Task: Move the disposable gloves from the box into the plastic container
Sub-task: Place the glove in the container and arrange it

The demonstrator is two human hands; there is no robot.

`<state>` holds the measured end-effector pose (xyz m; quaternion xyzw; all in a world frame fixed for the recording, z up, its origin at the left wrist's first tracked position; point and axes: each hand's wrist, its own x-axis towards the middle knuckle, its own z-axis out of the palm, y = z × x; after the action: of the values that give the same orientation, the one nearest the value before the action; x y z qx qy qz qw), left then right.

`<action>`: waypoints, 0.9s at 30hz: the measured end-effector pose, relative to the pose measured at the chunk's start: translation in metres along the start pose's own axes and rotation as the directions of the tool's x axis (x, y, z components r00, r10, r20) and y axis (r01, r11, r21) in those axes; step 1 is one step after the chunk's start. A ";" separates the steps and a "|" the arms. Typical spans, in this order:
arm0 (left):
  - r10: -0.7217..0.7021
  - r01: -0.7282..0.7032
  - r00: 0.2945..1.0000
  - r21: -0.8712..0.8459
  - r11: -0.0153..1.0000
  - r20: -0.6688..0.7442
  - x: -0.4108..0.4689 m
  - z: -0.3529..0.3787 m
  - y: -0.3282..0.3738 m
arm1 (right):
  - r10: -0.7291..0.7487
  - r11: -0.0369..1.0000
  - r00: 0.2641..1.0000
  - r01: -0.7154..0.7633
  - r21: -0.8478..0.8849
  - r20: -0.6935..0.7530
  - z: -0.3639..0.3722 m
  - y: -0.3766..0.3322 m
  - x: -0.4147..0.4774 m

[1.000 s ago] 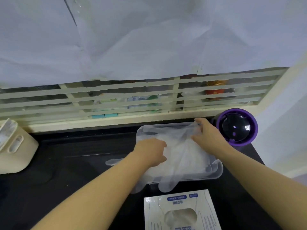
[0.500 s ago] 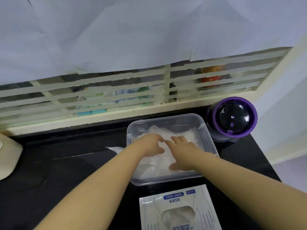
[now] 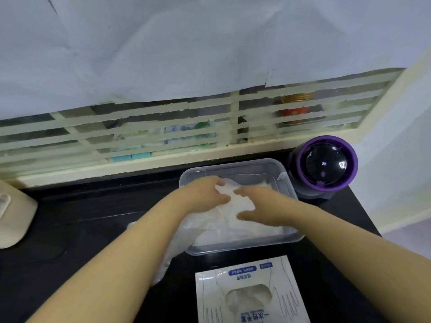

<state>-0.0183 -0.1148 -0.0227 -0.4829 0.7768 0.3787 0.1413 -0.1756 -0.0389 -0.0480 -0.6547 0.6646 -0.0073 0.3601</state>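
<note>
A second ago the right grip [image 3: 258, 206] held a glove stretched at the far corner. Now both are down in the plastic container [image 3: 233, 163], tamping the gloves [image 3: 221, 229] in. The left grip [image 3: 205, 194] bunches film between curled fingers and thumb, and the right lies spread flat, pressing. One trailing glove [image 3: 168, 257] still spills out behind the left grip, its long axis slanting near-left onto the surface [image 3: 93, 217], so this load isn't fully settled.
</note>
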 end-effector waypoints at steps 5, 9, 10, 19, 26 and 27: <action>0.222 -0.277 0.924 -0.145 0.950 -0.311 -0.049 -0.029 0.014 | -0.145 0.703 0.989 0.086 0.706 0.024 -0.045 -0.032 -0.043; 0.276 -0.423 0.804 -0.180 0.888 -0.527 -0.068 -0.037 0.030 | -0.172 0.587 0.984 0.148 0.796 -0.056 -0.057 -0.056 -0.060; 0.295 -0.467 0.776 -0.194 0.862 -0.558 -0.073 -0.038 0.033 | -0.150 0.577 0.985 0.153 0.802 -0.081 -0.060 -0.060 -0.063; 0.431 -0.487 0.836 -0.097 0.868 -0.341 -0.104 -0.055 0.029 | -0.082 0.591 0.969 0.236 0.771 -0.233 -0.098 -0.047 -0.092; 0.412 -0.428 0.898 -0.523 0.737 -0.155 -0.098 -0.060 0.020 | -0.179 0.566 0.979 0.182 0.804 -0.095 -0.105 -0.037 -0.101; 0.404 -0.422 0.898 -0.599 0.681 -0.175 -0.096 -0.061 0.018 | -0.191 0.617 0.978 0.184 0.765 -0.082 -0.104 -0.036 -0.102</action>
<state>0.0222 -0.0929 0.0824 -0.3195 0.6978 0.6285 -0.1262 -0.2072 -0.0026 0.0938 -0.5049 0.5248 -0.3240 0.6039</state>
